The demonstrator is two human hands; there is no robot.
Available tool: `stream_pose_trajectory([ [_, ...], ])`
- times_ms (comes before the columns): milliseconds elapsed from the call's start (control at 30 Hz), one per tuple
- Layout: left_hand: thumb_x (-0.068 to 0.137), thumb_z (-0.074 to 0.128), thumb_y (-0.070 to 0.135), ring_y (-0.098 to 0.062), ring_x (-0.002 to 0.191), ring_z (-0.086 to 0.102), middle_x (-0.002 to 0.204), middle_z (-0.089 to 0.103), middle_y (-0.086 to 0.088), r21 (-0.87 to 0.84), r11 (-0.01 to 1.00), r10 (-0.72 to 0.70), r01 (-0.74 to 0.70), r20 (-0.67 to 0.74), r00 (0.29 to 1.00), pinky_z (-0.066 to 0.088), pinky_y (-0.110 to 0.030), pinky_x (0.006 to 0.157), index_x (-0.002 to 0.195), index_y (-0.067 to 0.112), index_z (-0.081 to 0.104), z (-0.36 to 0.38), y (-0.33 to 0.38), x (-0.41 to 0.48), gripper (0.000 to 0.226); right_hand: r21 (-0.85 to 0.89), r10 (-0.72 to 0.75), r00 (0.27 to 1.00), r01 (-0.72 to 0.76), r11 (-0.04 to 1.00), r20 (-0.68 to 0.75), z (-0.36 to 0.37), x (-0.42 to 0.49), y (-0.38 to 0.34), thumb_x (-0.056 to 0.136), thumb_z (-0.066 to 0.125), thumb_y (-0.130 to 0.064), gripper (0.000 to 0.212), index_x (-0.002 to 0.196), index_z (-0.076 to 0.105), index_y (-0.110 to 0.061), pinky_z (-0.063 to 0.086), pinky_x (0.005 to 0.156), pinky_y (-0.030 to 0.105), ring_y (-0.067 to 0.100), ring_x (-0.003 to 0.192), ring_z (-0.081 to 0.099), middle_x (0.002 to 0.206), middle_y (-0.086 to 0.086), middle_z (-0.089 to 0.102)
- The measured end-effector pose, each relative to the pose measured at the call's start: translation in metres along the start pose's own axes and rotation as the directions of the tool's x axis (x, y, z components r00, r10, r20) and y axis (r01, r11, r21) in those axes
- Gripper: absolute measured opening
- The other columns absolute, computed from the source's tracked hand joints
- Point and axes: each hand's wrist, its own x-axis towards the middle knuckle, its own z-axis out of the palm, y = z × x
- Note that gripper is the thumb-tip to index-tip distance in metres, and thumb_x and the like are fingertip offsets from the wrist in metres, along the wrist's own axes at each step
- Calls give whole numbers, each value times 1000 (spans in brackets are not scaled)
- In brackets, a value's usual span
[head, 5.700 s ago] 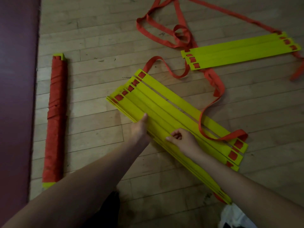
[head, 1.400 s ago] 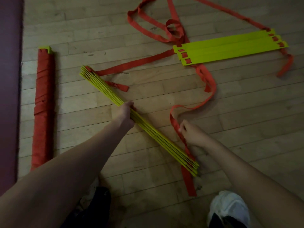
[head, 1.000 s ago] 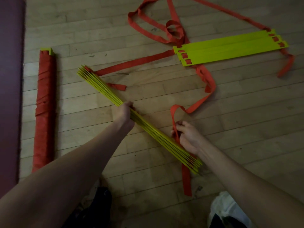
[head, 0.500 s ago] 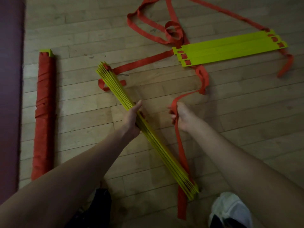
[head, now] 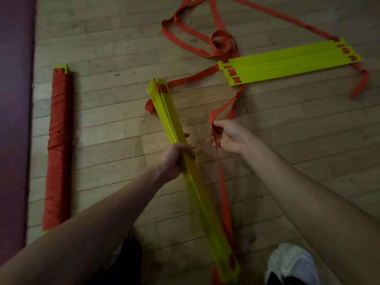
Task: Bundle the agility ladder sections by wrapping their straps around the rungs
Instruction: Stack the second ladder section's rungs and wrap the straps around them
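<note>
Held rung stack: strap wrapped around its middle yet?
No, the rung stack in the left hand is bare yellow at mid-length; the right hand pinches the strap beside it.

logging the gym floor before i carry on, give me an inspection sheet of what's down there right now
surface: wooden plank floor, scuffed in places.
job's things: yellow rung stack lies slanted; red strap runs alongside it up to the right grip; wrapped bundle lies at left, yellow ends showing; flat rung section far right, unwrapped.
clutter: loose strap tangle beyond the flat rung section.
grips: left grip holds the yellow rung stack mid-length; right grip pinches the red strap, apart from the stack.
cables: nothing seen.
surroundings: dark purple mat along the left edge; white shoe at bottom right.
</note>
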Motion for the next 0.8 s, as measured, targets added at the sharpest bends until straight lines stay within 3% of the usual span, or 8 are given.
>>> stream_pose_trajectory([
  [100,89,56,3,-13,57,53,72,55,-2,58,998,2,-7,98,995,46,-29,62,109,18,54,1,2,-2,26,33,13,1000,-13,999,2,1,1,-1,99,39,-7,24,83,58,-9,44,55,26,11,59,42,66,3,47],
  [167,92,60,24,-13,58,52,71,51,-1,121,992,-37,20,138,990,46,-29,64,103,17,53,2,4,-4,15,47,7,1000,-6,999,-21,3,3,-2,100,39,-9,25,87,60,-9,43,53,24,11,59,39,70,2,41],
  [267,81,57,64,-17,59,51,68,50,-3,164,983,-104,83,119,987,46,-32,65,94,13,53,7,3,-7,53,81,-42,998,46,996,-46,8,5,-6,101,39,-13,28,83,61,-13,42,56,26,9,57,37,67,-1,40],
  [333,77,50,75,-18,58,50,68,51,-5,136,982,-149,132,124,981,46,-32,64,88,11,53,10,-1,-9,65,83,-83,995,88,993,-61,11,6,-9,100,43,-17,26,79,59,-16,42,57,27,9,60,41,68,-3,46],
  [467,81,49,73,-20,65,56,73,57,-7,191,967,-203,171,165,965,50,-35,71,88,9,58,12,-11,-15,65,50,-141,987,145,988,-75,9,11,-8,99,45,-19,26,76,57,-20,40,69,30,10,72,48,76,-4,54],
  [567,86,49,64,-20,72,60,79,62,-8,244,954,-230,174,223,947,50,-37,79,95,5,62,13,-16,-19,62,27,-186,978,189,982,-91,11,12,-11,101,41,-23,29,78,57,-15,44,67,31,14,73,53,78,2,57],
  [700,87,52,53,-18,71,61,79,61,-6,276,944,-246,179,232,941,51,-36,78,92,9,61,19,-20,-24,45,-74,-201,976,195,978,-82,18,11,-20,101,42,-28,38,109,64,1,54,64,33,24,84,66,96,15,68],
  [800,86,57,44,-21,77,62,89,62,-10,301,943,-227,143,266,937,53,-36,77,104,7,59,20,-20,-26,41,-73,-159,979,150,986,-128,24,10,-21,102,41,-30,39,113,64,-1,55,67,36,25,82,67,96,16,68],
])
